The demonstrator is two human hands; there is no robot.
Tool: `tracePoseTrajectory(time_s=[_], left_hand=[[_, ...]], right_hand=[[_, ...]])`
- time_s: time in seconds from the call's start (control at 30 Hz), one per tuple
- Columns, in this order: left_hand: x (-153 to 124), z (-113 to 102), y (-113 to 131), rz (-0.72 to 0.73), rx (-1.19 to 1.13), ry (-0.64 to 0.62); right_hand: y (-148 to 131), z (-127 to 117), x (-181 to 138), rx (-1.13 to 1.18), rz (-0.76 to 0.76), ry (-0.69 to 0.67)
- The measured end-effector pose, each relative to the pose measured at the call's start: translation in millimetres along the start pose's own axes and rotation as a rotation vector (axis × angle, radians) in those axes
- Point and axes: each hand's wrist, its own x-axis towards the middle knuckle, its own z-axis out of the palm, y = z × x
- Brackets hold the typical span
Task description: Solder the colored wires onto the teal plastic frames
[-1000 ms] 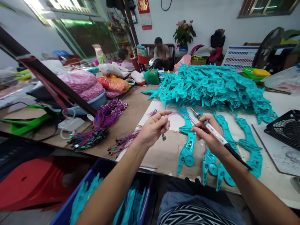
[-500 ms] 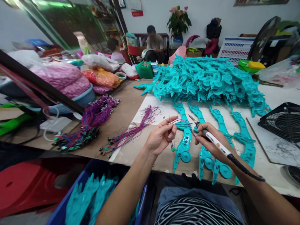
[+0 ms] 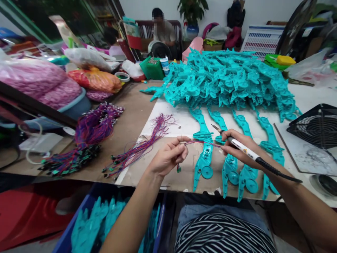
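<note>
Thin red and blue wires point(image 3: 201, 141) stretch almost straight between my two hands. My left hand point(image 3: 172, 154) pinches one end, and a small green connector point(image 3: 179, 169) dangles below it. My right hand point(image 3: 238, 147) is closed around a white soldering iron point(image 3: 243, 149), its tip pointing up and left; its fingers also grip the other end of the wires. Beneath the wires lies a turquoise plastic part point(image 3: 204, 154), one of several in a row. Left of my left hand, a loose bunch of wires point(image 3: 150, 140) is spread on the table.
A big heap of turquoise parts point(image 3: 223, 80) fills the table's back. A thick wire bundle point(image 3: 86, 137) lies left; a black fan point(image 3: 316, 130) stands right. Below the edge is a blue bin point(image 3: 161, 221) of turquoise parts. Another person point(image 3: 163, 31) sits at the back.
The wires, curved before, are now pulled nearly straight between my hands. My left hand has shifted left and a little down in view. The camera view has also moved slightly.
</note>
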Motion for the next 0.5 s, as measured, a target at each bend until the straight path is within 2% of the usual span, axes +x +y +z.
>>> tracePoseTrajectory(time_s=[0.13,0.3,0.4,0.5], left_hand=[[7.7,-1.1,-7.9,-0.074,0.018,0.005],[15.5,2.2,-14.8,0.016,-0.044,0.089],[13.0,-2.5,-13.7,0.042,-0.063,0.096],[8.6,-9.9,-9.0,0.005,0.161,0.042]], right_hand=[[5.5,5.1,6.2,-0.083,-0.040,-0.026],[13.8,15.8,4.4,-0.182,-0.094,-0.047],[18.6,11.1,2.2,-0.194,-0.074,-0.055],[23.0,-5.9,10.7,-0.251,-0.078,-0.035]])
